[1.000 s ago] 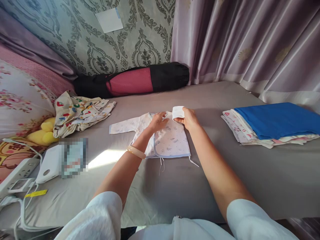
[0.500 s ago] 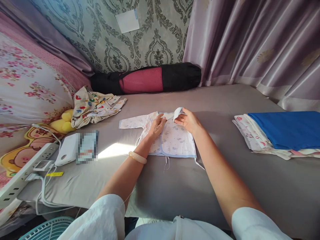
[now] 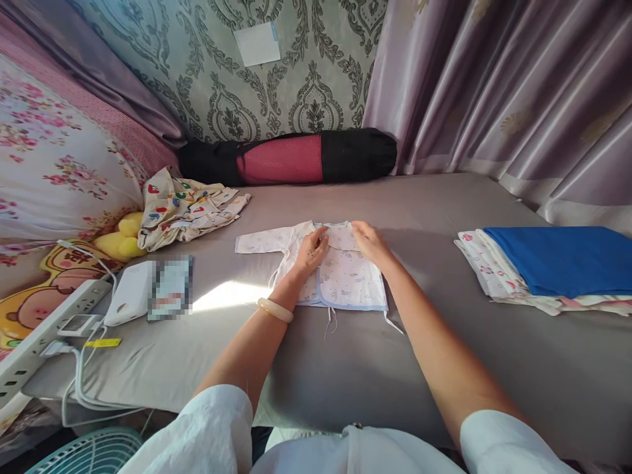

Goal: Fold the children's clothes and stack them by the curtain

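Note:
A white baby shirt (image 3: 345, 280) with pale blue trim and small prints lies spread on the grey sheet, its ties trailing from the lower hem. The left-side sleeve (image 3: 261, 241) stretches out flat, while the other sleeve is folded across the chest. My left hand (image 3: 313, 250) lies on the shirt's upper front near the neckline, fingers extended. At the opposite shoulder, my right hand (image 3: 370, 242) rests on the folded sleeve with its fingers stretched out over the cloth; the fingertips are partly hidden.
Folded cloths with a blue one (image 3: 563, 260) on top lie at right. Crumpled printed clothing (image 3: 187, 207), a white power bank (image 3: 131, 293) and a power strip (image 3: 49, 336) with cables are at left. A black and pink roll bag (image 3: 281, 160) lies along the wall.
My right hand has laid down the raised sleeve cuff, and the sleeve now lies across the shirt's chest. My left hand has stayed in place on the shirt.

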The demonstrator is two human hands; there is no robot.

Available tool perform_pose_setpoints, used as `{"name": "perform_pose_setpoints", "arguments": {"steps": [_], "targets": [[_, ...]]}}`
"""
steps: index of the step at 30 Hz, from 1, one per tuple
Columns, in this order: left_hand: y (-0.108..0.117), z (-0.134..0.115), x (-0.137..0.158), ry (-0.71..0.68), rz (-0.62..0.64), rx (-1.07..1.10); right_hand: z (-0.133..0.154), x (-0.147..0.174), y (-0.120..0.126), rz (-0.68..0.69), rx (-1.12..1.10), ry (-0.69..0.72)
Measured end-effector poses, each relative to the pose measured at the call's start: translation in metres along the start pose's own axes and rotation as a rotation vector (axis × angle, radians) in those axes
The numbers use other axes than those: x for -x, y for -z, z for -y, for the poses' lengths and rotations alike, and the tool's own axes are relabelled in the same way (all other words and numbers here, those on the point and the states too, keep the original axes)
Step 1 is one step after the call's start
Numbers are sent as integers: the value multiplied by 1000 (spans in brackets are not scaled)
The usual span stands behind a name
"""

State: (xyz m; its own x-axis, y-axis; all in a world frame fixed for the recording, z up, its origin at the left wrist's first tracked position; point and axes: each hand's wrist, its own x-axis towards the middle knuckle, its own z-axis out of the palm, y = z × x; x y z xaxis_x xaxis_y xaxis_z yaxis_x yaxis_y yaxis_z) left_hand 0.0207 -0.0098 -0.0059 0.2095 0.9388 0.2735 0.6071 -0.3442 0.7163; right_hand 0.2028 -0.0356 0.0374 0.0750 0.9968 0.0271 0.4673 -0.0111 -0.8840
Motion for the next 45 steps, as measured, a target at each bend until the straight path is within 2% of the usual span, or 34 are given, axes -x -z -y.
{"name": "perform_pose_setpoints", "arguments": {"steps": [2,4,7,12,18,28,34,38,41,45], "targets": [[0,0,0,-30,0,-42,2,6,-7,60,295,145],[-1,1,0,-53,-12,-85,6,10,-16,127,500,238],[-4,4,0,-72,-18,-145,12,10,-33,214,702,243],[-10,12,-1,-145,-10,-208,9,5,-53,264,847,231],[-15,17,-1,-175,-19,-269,-3,14,-50,146,900,286],[-16,17,1,-141,-23,-297,-8,12,-23,89,987,45],[-15,11,4,-109,-19,-288,-20,8,-9,41,980,-32],[-15,8,6,-94,-79,-239,-16,6,-8,42,981,-83],[-9,5,6,-89,-177,-98,-1,7,-18,42,965,-12],[6,1,6,-12,-356,144,21,9,-47,173,863,188]]}}
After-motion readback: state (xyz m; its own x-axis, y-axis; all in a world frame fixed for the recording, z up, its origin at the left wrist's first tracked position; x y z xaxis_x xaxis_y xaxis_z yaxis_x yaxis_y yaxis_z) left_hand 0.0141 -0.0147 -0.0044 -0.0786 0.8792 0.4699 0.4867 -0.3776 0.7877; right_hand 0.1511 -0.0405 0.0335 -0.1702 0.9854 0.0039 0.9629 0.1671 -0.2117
